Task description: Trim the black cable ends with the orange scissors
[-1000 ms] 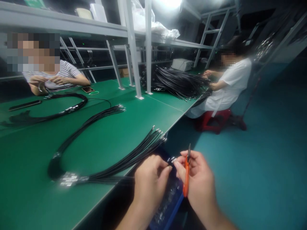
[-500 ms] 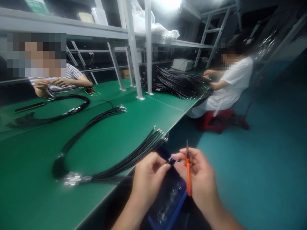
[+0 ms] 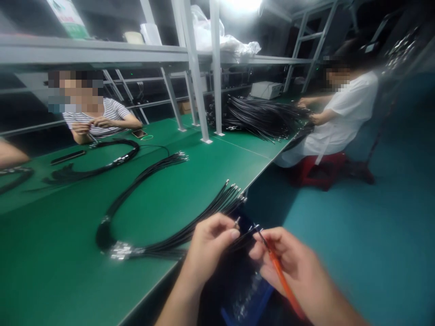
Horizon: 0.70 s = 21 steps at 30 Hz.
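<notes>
My left hand [image 3: 215, 242] is closed in a pinch on the end of a thin black cable, whose small metal tip [image 3: 237, 222] sticks up past the thumb. My right hand [image 3: 288, 258] grips an orange-handled tool [image 3: 282, 278] with a slim dark tip; its exact kind is unclear. That tip points up and left, close to a few small shiny cable ends between the hands. A black cable bundle [image 3: 200, 226] with metal-tipped ends curves over the green table [image 3: 159, 203] left of my hands, bound by a clear wrapped band [image 3: 121, 250].
Below my hands is a blue bin [image 3: 267, 296] holding small shiny bits. Across the table a person in a striped top [image 3: 115, 111] handles cable; another in white [image 3: 353, 104] sits on a red stool [image 3: 319, 170] beside a large cable pile [image 3: 258, 115]. Shelf posts [image 3: 200, 90] stand on the table.
The orange tool has tilted from upright, its tip now leaning left near the cable ends. My hands have moved slightly apart. The view has shifted, showing another arm at far left.
</notes>
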{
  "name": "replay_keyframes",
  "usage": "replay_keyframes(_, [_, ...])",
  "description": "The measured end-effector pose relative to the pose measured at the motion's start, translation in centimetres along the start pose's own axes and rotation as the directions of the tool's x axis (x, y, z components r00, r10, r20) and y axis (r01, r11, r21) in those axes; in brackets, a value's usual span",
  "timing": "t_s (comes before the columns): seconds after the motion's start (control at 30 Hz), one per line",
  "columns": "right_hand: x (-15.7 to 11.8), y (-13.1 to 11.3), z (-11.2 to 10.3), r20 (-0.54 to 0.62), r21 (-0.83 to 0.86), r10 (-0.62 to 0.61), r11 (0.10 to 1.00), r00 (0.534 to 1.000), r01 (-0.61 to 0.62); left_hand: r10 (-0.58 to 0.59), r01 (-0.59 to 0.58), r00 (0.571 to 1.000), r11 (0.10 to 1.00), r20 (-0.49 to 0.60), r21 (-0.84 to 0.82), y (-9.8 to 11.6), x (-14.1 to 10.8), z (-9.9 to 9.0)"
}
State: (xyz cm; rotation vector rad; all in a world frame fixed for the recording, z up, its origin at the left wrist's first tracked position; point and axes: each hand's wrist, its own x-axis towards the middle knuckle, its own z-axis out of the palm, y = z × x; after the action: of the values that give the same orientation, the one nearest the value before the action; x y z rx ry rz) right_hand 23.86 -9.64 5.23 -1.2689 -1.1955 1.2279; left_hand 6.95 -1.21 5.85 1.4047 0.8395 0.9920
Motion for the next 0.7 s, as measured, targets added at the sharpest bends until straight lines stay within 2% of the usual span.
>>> replay_keyframes(0.1, [0.5,-0.4,-1.2,0.274,0.215,0.046,0.971,0.961,-0.107,0.013,-0.012,1.0,0.997,0.019,-0.076,0.2,0.1,-0.5])
replay_keyframes(0.2, [1.0,-0.7,-1.5,0.426,0.322,0.127,0.904,0.896,-0.281,0.031,-0.028,0.999,0.995,0.026,-0.092,0.3,0.1,-0.6])
replay_keyframes(0.23, [1.1,-0.8,-1.4,0.438,0.333,0.147,0.89,0.887,-0.313,0.036,-0.033,0.999,0.995,0.028,-0.094,0.3,0.0,-0.6])
replay_keyframes(0.43, [2.0,-1.1,-0.4,0.392,0.371,0.207,0.856,0.896,-0.36,0.043,-0.04,0.998,0.997,0.046,-0.062,0.3,-0.2,-0.3])
replay_keyframes(0.7, [2.5,-1.5,-0.2,0.348,0.366,0.234,0.858,0.908,-0.361,0.055,-0.055,0.998,0.998,0.042,-0.007,-0.1,-0.3,-0.1])
